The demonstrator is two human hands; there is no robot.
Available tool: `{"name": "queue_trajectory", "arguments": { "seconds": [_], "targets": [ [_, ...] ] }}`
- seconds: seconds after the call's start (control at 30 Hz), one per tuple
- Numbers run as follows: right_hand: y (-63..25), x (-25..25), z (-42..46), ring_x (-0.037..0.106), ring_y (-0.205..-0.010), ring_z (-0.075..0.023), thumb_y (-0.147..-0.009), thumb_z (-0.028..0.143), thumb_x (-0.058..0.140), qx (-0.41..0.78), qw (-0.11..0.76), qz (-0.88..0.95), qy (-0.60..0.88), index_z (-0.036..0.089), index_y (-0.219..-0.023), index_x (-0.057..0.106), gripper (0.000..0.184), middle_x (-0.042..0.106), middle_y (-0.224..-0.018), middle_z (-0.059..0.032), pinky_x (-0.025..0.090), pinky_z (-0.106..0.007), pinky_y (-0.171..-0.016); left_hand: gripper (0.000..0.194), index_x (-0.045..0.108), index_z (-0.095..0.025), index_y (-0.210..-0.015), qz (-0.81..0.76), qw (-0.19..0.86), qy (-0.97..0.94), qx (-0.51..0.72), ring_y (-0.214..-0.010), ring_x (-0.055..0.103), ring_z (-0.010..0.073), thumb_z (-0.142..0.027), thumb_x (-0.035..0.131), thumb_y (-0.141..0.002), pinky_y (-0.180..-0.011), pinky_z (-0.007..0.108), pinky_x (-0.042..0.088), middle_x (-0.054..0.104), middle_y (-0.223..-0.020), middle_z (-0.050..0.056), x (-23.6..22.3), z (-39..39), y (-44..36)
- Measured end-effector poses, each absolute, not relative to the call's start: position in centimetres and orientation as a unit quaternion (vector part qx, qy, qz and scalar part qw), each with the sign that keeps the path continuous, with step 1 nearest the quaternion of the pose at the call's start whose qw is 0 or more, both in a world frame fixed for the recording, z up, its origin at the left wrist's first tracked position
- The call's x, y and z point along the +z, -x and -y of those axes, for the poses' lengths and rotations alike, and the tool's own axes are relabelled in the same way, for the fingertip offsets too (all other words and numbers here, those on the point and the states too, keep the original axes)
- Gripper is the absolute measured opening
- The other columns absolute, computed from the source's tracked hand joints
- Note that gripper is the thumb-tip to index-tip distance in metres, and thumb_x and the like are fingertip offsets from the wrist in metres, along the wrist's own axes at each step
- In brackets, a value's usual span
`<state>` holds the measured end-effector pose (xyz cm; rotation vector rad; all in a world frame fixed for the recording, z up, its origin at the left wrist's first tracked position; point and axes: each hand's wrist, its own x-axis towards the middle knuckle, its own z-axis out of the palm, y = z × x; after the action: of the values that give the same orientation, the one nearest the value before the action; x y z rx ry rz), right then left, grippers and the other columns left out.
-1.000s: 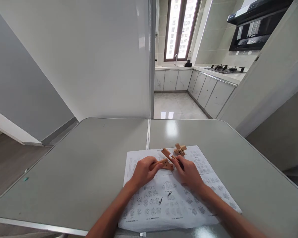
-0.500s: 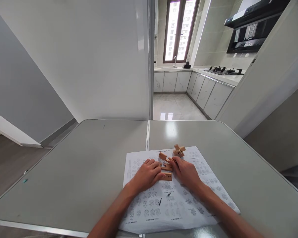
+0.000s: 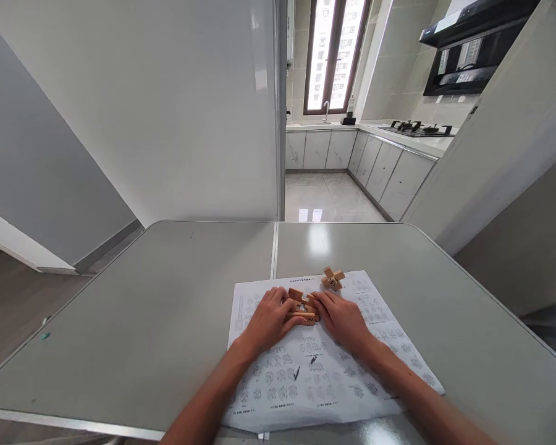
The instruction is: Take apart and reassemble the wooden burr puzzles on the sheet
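Note:
Three notched wooden puzzle pieces lie close together between my hands on the printed sheet (image 3: 278, 386). The far piece (image 3: 296, 293) is slightly slanted, with a notch near its middle. Behind the near piece (image 3: 311, 319), which bears a "2", part of the middle piece (image 3: 300, 306) shows. My left hand (image 3: 269, 318) is closed on the left ends of the pieces, its thumb along the near one. Curled fingers of my right hand (image 3: 343, 318) press at their right ends. Just beyond stands a cross-shaped wooden puzzle assembly (image 3: 332, 279) with a mark on it.
The sheet, covered with small printed diagrams, lies on a grey table (image 3: 167, 321) with a metal seam (image 3: 273, 250). A small green bit (image 3: 45, 335) is near the left edge. Past the table are a white panel (image 3: 204, 111) and a kitchen with a stove (image 3: 417, 128).
Both hands have drawn the three wooden pieces closer together. The piece marked "2" has moved away from me, up against the middle one, and the far piece has shifted left.

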<state>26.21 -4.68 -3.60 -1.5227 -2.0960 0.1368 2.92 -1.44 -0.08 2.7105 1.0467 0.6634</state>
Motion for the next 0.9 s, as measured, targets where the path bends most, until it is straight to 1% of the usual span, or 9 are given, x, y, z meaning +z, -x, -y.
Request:
{"name": "queue_trajectory", "arguments": {
  "seconds": [0.2, 0.33, 0.47, 0.57, 0.63, 0.7, 0.8, 0.9],
  "targets": [
    [-26.2, -4.0, 4.6, 0.07, -0.084, -0.0205, -0.113, 0.037, 0.03, 0.047, 0.262, 0.791, 0.55, 0.024, -0.128, 0.067, 0.042, 0.073, -0.101, -0.0083, 0.048, -0.029, -0.066, 0.023, 0.067, -0.02, -0.086, -0.307, 0.098, -0.922, 0.214, -0.094, 0.054, 0.0223, -0.038, 0.063, -0.1, -0.086, 0.039, 0.053, 0.058, -0.102, 0.007, 0.0, 1.5, -2.9],
    [-26.2, -4.1, 4.5, 0.07, -0.085, -0.0206, -0.113, 0.036, 0.031, 0.049, 0.262, 0.792, 0.55, 0.024, -0.129, 0.067, 0.041, 0.073, -0.101, -0.0083, 0.049, -0.029, -0.067, 0.025, 0.066, -0.02, -0.087, -0.314, 0.109, -0.918, 0.216, -0.094, 0.055, 0.0232, -0.043, 0.068, -0.097, -0.086, 0.04, 0.053, 0.059, -0.102, 0.007, 0.1, 1.6, -3.0],
    [-26.2, -3.9, 4.6, 0.07, -0.085, -0.0209, -0.112, 0.036, 0.033, 0.055, 0.266, 0.79, 0.549, 0.025, -0.127, 0.068, 0.04, 0.073, -0.101, -0.008, 0.049, -0.029, -0.067, 0.026, 0.062, -0.021, -0.092, -0.339, 0.133, -0.901, 0.234, -0.097, 0.056, 0.0246, -0.043, 0.075, -0.091, -0.088, 0.042, 0.053, 0.061, -0.105, 0.007, 0.2, 1.6, -3.0],
    [-26.2, -3.8, 4.6, 0.07, -0.085, -0.0212, -0.112, 0.036, 0.033, 0.06, 0.271, 0.789, 0.548, 0.025, -0.125, 0.069, 0.04, 0.073, -0.102, -0.0081, 0.05, -0.03, -0.067, 0.036, 0.059, -0.022, -0.099, -0.362, 0.157, -0.884, 0.252, -0.099, 0.056, 0.026, -0.045, 0.082, -0.084, -0.088, 0.042, 0.053, 0.06, -0.109, 0.007, 0.1, 1.4, -3.0],
    [-26.2, -3.7, 4.7, 0.07, -0.086, -0.0214, -0.112, 0.036, 0.033, 0.059, 0.269, 0.789, 0.55, 0.024, -0.126, 0.068, 0.04, 0.074, -0.102, -0.0083, 0.05, -0.03, -0.067, 0.047, 0.059, -0.023, -0.108, -0.369, 0.17, -0.872, 0.271, -0.103, 0.056, 0.0275, -0.049, 0.086, -0.079, -0.09, 0.044, 0.052, 0.059, -0.113, 0.007, 0.0, 1.1, -2.9],
    [-26.2, -3.7, 4.7, 0.07, -0.087, -0.0216, -0.112, 0.036, 0.032, 0.06, 0.263, 0.79, 0.551, 0.024, -0.126, 0.068, 0.04, 0.074, -0.103, -0.0084, 0.05, -0.031, -0.068, 0.058, 0.058, -0.023, -0.113, -0.372, 0.183, -0.864, 0.286, -0.106, 0.055, 0.0286, -0.053, 0.089, -0.073, -0.092, 0.044, 0.051, 0.059, -0.115, 0.008, -0.1, 0.9, -2.7],
    [-26.1, -3.5, 4.7, 0.07, -0.086, -0.0216, -0.112, 0.036, 0.032, 0.065, 0.26, 0.793, 0.548, 0.024, -0.126, 0.069, 0.041, 0.073, -0.103, -0.0083, 0.05, -0.031, -0.068, 0.066, 0.058, -0.022, -0.108, -0.389, 0.197, -0.852, 0.289, -0.105, 0.054, 0.029, -0.056, 0.093, -0.063, -0.09, 0.044, 0.052, 0.059, -0.112, 0.008, -0.1, 0.5, -2.4],
    [-26.0, -3.3, 4.8, 0.07, -0.084, -0.0212, -0.112, 0.036, 0.032, 0.069, 0.267, 0.795, 0.541, 0.024, -0.125, 0.069, 0.042, 0.073, -0.101, -0.0083, 0.05, -0.032, -0.068, 0.07, 0.057, -0.021, -0.106, -0.416, 0.194, -0.842, 0.283, -0.105, 0.054, 0.0294, -0.055, 0.096, -0.059, -0.091, 0.045, 0.052, 0.059, -0.112, 0.008, 0.0, 0.2, -2.2]
  ]
}}
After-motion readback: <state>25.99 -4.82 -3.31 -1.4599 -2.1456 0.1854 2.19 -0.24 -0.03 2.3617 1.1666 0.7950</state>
